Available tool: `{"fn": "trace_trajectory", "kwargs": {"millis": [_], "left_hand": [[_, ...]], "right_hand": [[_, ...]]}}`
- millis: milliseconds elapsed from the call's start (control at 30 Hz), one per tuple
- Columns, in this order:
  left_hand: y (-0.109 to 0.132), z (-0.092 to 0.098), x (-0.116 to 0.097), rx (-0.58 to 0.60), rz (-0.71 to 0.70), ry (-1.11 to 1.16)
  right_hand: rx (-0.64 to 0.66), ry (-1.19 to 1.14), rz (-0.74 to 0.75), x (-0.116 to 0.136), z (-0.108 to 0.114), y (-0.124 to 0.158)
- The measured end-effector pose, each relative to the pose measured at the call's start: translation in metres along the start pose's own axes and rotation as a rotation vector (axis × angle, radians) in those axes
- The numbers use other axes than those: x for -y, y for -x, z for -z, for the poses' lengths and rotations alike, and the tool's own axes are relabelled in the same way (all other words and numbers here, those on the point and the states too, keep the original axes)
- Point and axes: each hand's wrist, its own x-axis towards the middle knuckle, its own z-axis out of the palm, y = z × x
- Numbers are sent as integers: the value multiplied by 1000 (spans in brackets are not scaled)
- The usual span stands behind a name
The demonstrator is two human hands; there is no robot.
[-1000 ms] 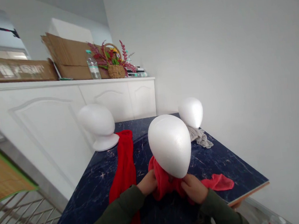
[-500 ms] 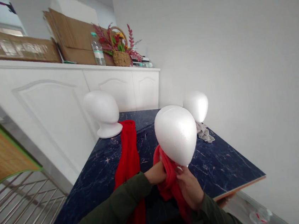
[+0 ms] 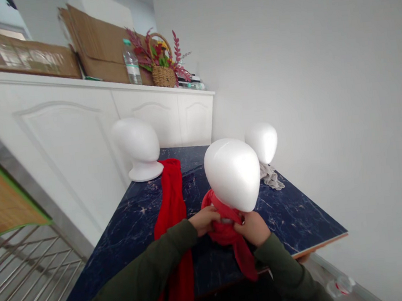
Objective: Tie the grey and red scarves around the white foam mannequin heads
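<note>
- Seeing our coral-red scarf (image 3: 225,236) wrapped at the neck of the front white mannequin head (image 3: 233,176), we judge the bulge above stops it riding up.
- Our left hand (image 3: 205,219) and right hand (image 3: 254,228) pinch its cloth, probably for snugness.
- A second ago, a tail (image 3: 247,263) lay rightward across the marbled tabletop (image 3: 297,214); now one trails toward us.

The dark blue marbled table (image 3: 298,221), 12 o'clock at its far edge, bears a white head form (image 3: 137,140) at 10 o'clock and a long bright red cloth (image 3: 173,196) running from 11 down to 7. Toward 4 stands the nearest head form (image 3: 232,176), a coral scarf (image 3: 226,236) around its neck. Near 2 are the third head form (image 3: 263,141) and crumpled grey cloth (image 3: 272,181) at its foot.
</note>
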Motion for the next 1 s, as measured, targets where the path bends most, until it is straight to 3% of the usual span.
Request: {"fn": "trace_trajectory", "kwargs": {"millis": [67,133,233,333,433,500,567,667,833,1000], "left_hand": [[-1,20,-11,14,165,71],[-1,41,-22,-41,237,22],[-3,61,-31,-200,167,-86],[-7,58,-26,-331,71,-131],[-11,38,-14,-382,0,-184],[-13,22,-8,-367,-119,-188],[-16,6,-6,-335,-230,-185],[-32,-19,-10,-302,-289,-212],[-105,-68,-11,-156,-349,-177],[-187,-112,-6,-52,-386,-124]], "right_hand": [[-29,47,-6,-17,10,-5],[-44,49,-2,-35,17,-9],[-66,-76,2,-58,18,-13],[-115,-304,2,-67,10,-15],[-61,-468,62,-64,0,-16],[-54,-484,96,-62,-3,-15],[-120,-432,92,-65,-4,-12],[-264,-306,52,-86,3,-3],[-494,-172,-60,-148,23,7],[-584,-86,-215,-205,50,-5]]}}
